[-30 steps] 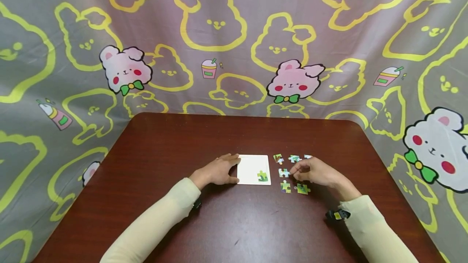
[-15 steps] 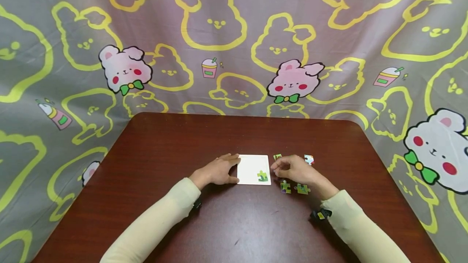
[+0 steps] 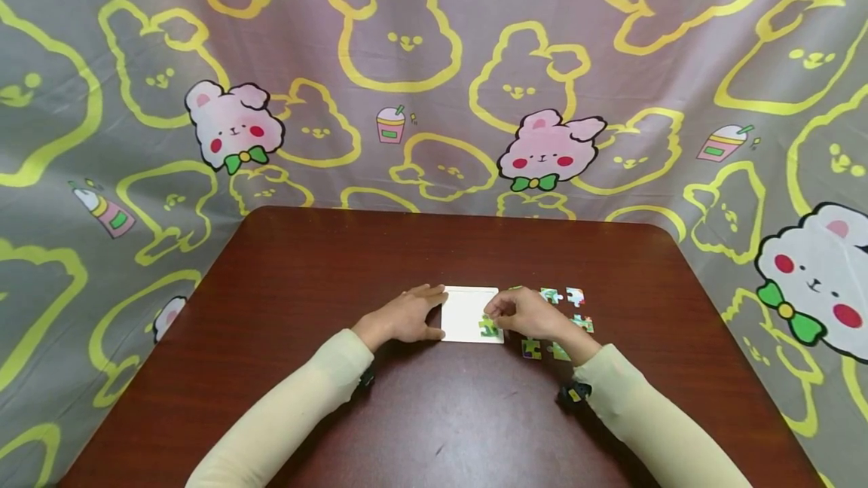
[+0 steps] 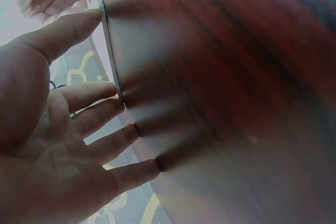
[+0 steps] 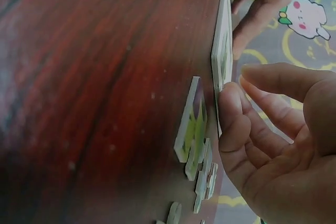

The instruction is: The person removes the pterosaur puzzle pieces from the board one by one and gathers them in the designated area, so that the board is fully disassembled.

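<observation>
A white puzzle board lies flat on the brown table. In its lower right corner sits a green puzzle piece. My left hand rests at the board's left edge, thumb and fingers spread; in the left wrist view the left thumb touches that edge. Over the board's right side, my right hand has its thumb and curled fingers close together, pinching a puzzle piece that the fingers mostly hide. The right wrist view shows the right hand beside the board's rim.
Several loose puzzle pieces lie right of the board, among them a white-and-red one, a green-and-white one and a yellow-green one. The right hand and forearm cover part of this group. A patterned curtain hangs behind the table.
My right hand has moved left from among the loose pieces to the right side of the board, uncovering pieces at the far right. The left hand and the board have stayed put.
</observation>
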`<action>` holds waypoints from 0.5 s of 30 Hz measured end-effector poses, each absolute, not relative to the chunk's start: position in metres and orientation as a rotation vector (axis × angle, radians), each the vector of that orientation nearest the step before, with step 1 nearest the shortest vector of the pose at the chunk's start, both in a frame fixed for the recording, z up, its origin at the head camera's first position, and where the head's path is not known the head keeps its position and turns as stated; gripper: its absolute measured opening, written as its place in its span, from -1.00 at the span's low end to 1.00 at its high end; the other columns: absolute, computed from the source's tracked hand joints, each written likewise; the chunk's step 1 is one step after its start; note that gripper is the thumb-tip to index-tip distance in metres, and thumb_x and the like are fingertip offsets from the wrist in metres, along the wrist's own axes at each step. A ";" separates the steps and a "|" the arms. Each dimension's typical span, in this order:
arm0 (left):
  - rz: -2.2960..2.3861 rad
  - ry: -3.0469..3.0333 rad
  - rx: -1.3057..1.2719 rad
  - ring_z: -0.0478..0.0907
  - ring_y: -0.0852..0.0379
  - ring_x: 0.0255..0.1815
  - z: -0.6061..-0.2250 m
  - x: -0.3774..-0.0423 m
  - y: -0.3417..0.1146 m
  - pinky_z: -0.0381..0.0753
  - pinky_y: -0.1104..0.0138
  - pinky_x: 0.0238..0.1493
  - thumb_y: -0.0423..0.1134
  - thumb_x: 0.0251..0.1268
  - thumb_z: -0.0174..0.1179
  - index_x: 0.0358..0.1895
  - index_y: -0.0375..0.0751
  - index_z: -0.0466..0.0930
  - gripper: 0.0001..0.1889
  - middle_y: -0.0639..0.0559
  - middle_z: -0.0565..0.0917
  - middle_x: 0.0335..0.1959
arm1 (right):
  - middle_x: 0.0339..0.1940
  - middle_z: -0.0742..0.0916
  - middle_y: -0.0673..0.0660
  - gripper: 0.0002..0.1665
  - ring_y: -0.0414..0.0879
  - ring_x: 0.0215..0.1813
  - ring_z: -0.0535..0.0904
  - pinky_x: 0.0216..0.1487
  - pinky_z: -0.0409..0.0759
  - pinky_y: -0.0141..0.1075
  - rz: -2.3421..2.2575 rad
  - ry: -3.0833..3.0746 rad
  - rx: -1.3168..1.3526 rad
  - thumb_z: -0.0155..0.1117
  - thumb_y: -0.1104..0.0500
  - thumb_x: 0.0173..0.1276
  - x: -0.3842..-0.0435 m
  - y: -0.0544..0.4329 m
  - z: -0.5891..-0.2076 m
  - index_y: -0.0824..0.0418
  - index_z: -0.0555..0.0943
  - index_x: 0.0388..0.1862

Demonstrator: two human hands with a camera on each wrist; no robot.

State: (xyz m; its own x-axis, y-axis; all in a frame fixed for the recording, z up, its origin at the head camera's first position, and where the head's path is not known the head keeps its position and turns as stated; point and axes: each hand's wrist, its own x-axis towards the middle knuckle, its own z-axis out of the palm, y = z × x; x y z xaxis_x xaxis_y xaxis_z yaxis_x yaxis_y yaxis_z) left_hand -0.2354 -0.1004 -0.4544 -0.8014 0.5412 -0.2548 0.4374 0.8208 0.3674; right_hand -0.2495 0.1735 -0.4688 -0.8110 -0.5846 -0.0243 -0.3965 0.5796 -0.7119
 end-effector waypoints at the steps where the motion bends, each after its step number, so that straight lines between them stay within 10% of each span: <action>1: 0.416 2.654 0.740 0.00 -0.17 0.65 -0.454 -0.235 -0.100 0.14 -0.16 0.54 0.05 0.35 0.26 0.55 -0.18 0.19 -0.20 -0.05 0.11 0.63 | -0.31 0.79 0.01 -0.84 -0.27 -0.32 0.59 -0.29 0.54 -0.39 -1.049 2.562 -0.811 0.38 0.28 0.28 -0.249 0.173 -0.469 0.17 0.73 -0.16; 15: 0.423 2.661 0.733 0.02 -0.16 0.65 -0.455 -0.235 -0.100 0.15 -0.14 0.55 0.05 0.32 0.28 0.54 -0.17 0.21 -0.20 -0.05 0.13 0.63 | -0.39 0.74 -0.01 -0.84 -0.30 -0.36 0.56 -0.29 0.53 -0.42 -1.028 2.590 -0.794 0.40 0.32 0.20 -0.247 0.167 -0.473 0.20 0.72 -0.21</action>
